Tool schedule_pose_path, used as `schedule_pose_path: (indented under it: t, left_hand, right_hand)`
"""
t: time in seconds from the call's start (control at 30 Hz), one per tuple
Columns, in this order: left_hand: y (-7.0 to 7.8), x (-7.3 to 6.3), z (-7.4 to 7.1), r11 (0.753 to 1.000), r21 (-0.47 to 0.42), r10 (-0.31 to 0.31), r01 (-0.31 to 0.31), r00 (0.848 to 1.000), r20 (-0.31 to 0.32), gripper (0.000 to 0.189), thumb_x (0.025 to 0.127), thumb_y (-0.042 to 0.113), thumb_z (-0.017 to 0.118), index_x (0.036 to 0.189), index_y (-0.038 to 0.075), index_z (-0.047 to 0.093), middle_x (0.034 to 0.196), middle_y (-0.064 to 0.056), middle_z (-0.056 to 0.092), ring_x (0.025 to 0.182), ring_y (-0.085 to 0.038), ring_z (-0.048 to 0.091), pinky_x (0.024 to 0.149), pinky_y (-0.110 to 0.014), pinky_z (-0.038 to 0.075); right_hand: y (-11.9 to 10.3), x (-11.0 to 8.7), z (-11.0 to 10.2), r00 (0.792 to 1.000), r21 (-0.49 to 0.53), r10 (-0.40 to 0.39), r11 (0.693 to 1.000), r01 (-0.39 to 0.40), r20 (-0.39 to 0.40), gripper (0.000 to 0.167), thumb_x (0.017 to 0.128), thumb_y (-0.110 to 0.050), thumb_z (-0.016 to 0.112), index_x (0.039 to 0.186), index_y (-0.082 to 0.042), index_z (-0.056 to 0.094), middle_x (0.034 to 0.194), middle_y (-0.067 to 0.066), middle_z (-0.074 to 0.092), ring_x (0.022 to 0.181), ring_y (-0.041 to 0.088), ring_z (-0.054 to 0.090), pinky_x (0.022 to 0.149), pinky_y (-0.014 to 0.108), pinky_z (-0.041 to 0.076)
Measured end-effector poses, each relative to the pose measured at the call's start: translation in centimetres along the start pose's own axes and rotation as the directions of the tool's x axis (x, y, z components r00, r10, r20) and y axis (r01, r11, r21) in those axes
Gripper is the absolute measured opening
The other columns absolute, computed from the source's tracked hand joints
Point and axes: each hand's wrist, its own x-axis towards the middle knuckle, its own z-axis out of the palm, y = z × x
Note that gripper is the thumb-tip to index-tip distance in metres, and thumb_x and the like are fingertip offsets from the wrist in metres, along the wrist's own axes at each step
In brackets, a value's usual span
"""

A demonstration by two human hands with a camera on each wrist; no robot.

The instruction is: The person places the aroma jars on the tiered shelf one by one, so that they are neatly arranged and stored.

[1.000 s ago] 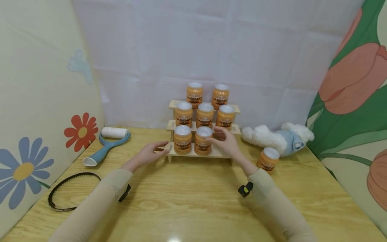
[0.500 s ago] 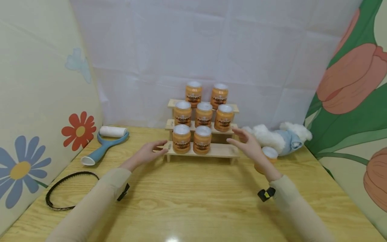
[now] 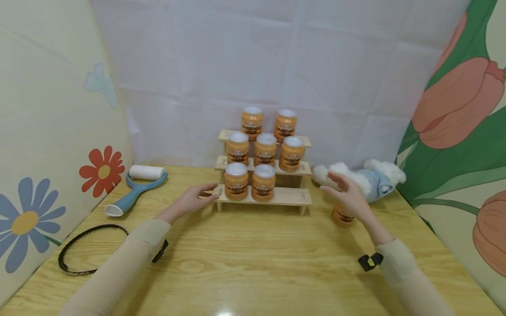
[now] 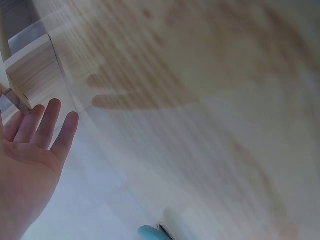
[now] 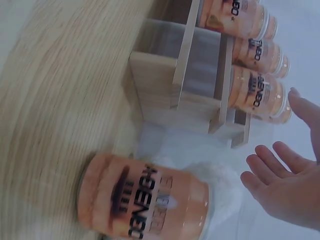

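A three-step wooden display stand (image 3: 287,196) stands against the back cloth. Orange jars with white lids fill its steps: two on top, three in the middle and two on the bottom, including one front jar (image 3: 262,184). My left hand (image 3: 191,202) is at the left end of the bottom step, fingers extended, fingertips right by the wood (image 4: 34,75) in the left wrist view. Over to the right, my right hand (image 3: 351,199) hovers with spread fingers, holding nothing. It partly covers a lone orange jar (image 3: 343,217) on the table, shown upright and large (image 5: 145,197) in the right wrist view.
A white plush toy in blue clothing (image 3: 373,182) lies behind the lone jar. On the left are a blue-handled lint roller (image 3: 136,191) and a black headband (image 3: 65,250), partly hidden by the left sleeve. Flowered panels flank the wooden table (image 3: 253,263).
My right hand has let go of the front-right jar on the bottom step and moved right, over toward the lone jar. The left hand has stayed by the stand.
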Motion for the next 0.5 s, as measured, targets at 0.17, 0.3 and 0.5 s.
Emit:
schedule_pose_path:
  t: [0.17,0.3,0.5]
  left_hand:
    - [-0.1,0.0,-0.1,0.999,-0.021,-0.035,0.035,0.999,0.013,0.063,0.096,0.04,0.051,0.144,0.001,0.036,0.144,-0.022,0.039,0.119,-0.041,0.052,0.096,-0.052,0.046]
    - [-0.1,0.1,-0.1,0.999,-0.01,-0.039,0.039,0.999,0.018,0.062,0.097,0.038,0.051,0.144,0.001,0.035,0.145,-0.022,0.039,0.12,-0.04,0.051,0.096,-0.051,0.047]
    - [-0.1,0.1,0.0,0.999,-0.006,-0.046,0.046,0.999,0.015,0.062,0.096,0.038,0.051,0.144,0.002,0.035,0.145,-0.021,0.039,0.12,-0.039,0.052,0.097,-0.05,0.046]
  right_hand:
    - [0.8,-0.7,-1.1,0.999,-0.024,0.046,0.999,-0.046,-0.012,0.07,0.088,-0.041,0.064,0.144,-0.007,0.037,0.147,0.016,0.038,0.137,0.035,0.032,0.111,0.053,0.029]
    - [1.4,-1.4,-1.9,0.996,-0.039,0.09,0.995,-0.091,-0.013,0.072,0.088,-0.043,0.063,0.144,-0.006,0.036,0.148,0.018,0.035,0.138,0.039,0.027,0.109,0.057,0.028]
    - [2.4,-2.2,-2.8,0.995,-0.044,0.101,0.994,-0.102,-0.019,0.071,0.09,-0.038,0.063,0.144,-0.002,0.035,0.148,0.022,0.034,0.138,0.041,0.027,0.108,0.057,0.03]
